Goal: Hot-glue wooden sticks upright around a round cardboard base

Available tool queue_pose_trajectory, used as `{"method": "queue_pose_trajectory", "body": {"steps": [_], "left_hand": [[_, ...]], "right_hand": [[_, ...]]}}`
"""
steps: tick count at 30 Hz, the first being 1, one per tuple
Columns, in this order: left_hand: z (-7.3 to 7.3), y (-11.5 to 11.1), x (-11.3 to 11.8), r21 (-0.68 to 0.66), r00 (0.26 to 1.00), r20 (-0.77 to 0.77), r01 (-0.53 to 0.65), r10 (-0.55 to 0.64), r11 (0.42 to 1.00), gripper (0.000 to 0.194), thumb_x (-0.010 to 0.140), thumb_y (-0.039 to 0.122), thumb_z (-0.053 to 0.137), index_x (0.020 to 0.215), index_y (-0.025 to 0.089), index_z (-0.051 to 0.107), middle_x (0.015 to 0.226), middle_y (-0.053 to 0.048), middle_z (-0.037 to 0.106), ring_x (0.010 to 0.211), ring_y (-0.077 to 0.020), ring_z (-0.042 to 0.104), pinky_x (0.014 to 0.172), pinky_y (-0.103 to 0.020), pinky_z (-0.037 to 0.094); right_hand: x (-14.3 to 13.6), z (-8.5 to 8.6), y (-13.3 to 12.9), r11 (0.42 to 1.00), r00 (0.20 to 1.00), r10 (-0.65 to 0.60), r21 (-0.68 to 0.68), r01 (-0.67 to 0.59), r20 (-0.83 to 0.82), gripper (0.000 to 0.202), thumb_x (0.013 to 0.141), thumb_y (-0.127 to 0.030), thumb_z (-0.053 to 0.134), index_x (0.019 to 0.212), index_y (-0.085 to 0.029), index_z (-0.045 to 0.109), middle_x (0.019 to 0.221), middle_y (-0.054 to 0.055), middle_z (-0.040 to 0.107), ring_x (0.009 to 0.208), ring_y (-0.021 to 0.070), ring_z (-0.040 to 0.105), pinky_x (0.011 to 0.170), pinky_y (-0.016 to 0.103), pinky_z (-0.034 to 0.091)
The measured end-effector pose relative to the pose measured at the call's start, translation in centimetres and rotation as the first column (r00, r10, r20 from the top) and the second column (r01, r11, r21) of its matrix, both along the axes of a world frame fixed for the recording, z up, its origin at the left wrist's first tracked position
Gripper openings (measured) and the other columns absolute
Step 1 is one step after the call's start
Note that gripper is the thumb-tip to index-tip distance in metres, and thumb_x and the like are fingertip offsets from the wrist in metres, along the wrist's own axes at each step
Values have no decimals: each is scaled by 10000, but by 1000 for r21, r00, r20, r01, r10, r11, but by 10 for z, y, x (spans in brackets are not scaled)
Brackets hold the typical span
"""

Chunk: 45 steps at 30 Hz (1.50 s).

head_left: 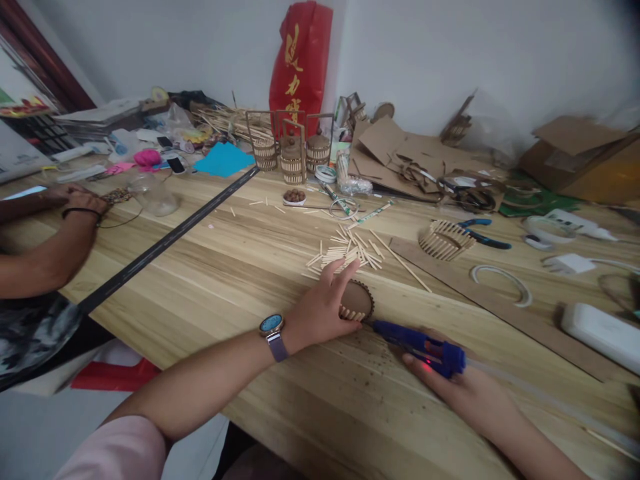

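Observation:
My left hand (325, 310) grips a round brown cardboard disc (359, 298), with its thumb at the near side and the fingers over the far left. Short wooden sticks stand along the disc's near edge, and the rim looks notched. In my right hand (465, 393) is a blue glue gun (420, 347), its red light on and its nozzle touching or very close to the disc's near right edge. A loose pile of short wooden sticks (345, 252) lies just beyond my left hand.
A ring-shaped stick basket (445, 240) and blue-handled pliers (485, 235) lie to the right, past a long cardboard strip (500, 310). Finished small baskets (293, 160) stand at the back. Another person's hands (83, 200) rest at the left, beyond a black strip (170, 240).

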<state>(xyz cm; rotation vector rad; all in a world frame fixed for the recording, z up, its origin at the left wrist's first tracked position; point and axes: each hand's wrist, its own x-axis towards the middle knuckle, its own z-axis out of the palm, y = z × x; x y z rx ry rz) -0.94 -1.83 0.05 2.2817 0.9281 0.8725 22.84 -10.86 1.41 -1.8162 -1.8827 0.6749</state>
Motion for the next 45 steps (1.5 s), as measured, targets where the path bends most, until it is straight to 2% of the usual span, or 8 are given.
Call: {"method": "queue_pose_trajectory", "body": {"steps": [16, 22, 27, 31, 35, 37, 42, 45], "left_hand": [[-1, 0, 0, -10, 999, -25, -31, 31, 999, 1157, 642, 202, 848, 1512, 322, 94, 1509, -150, 249, 1401, -347, 329, 1132, -540, 358], [-1, 1, 0, -18, 998, -34, -46, 45, 999, 1133, 645, 231, 850, 1511, 311, 124, 1515, -156, 250, 1387, -369, 336, 1100, -560, 390], [-1, 1, -1, -11, 999, -11, -33, 33, 999, 1159, 625, 212, 863, 1512, 307, 123, 1509, -155, 247, 1394, -365, 319, 1111, -550, 382], [-1, -1, -1, -13, 1000, -9, -29, 29, 1000, 1180, 626, 198, 865, 1513, 334, 99, 1508, -140, 247, 1394, -346, 326, 1116, -533, 381], [0, -3, -1, -23, 999, -22, -37, 36, 999, 1170, 629, 200, 860, 1510, 335, 102, 1505, -135, 246, 1403, -353, 308, 1103, -532, 397], [1, -3, -1, -23, 999, -23, -39, 38, 999, 1168, 625, 196, 860, 1509, 326, 107, 1503, -137, 247, 1405, -353, 303, 1100, -527, 401], [1, -3, 0, -41, 999, -17, -31, 30, 999, 1162, 628, 201, 856, 1509, 332, 109, 1504, -136, 252, 1398, -346, 323, 1110, -540, 383], [1, -4, 0, -25, 1000, -8, -17, 16, 1000, 1154, 633, 207, 852, 1509, 316, 109, 1501, -145, 263, 1405, -338, 316, 1134, -546, 346]], "right_hand": [[-3, 1, 2, 980, 995, 100, 168, -102, 20, 249, 814, -449, 525, 796, -261, 688, 830, 45, 755, 784, 232, 712, 730, 321, 576], [-4, 4, 4, 989, 988, -127, 70, 133, -91, 302, 742, -554, 603, 766, -268, 697, 777, 60, 745, 766, 273, 701, 661, 354, 573], [12, 3, 11, 899, 761, -431, -305, 314, -486, 431, 622, -650, 716, 610, -228, 627, 552, 21, 619, 501, 166, 557, 448, 278, 462], [33, 17, 16, 859, 592, -503, -441, 260, -630, 398, 561, -595, 767, 757, -254, 713, 793, 72, 743, 690, 229, 665, 639, 349, 567], [55, 29, 17, 897, 868, -436, -196, 397, -238, 307, 686, -599, 614, 649, -303, 684, 759, 88, 750, 718, 322, 680, 636, 451, 550], [58, 32, 19, 914, 914, -404, -12, 405, 49, 298, 740, -562, 561, 733, -301, 705, 703, 97, 733, 648, 326, 666, 569, 453, 518], [27, 36, 44, 983, 964, -77, 179, 31, 254, 300, 851, -419, 486, 946, -237, 706, 851, 96, 753, 728, 265, 690, 630, 375, 521], [-7, 41, 75, 965, 894, 147, 139, -224, 423, 288, 894, -277, 437, 954, -205, 709, 961, 107, 748, 875, 252, 682, 746, 354, 504]]}}
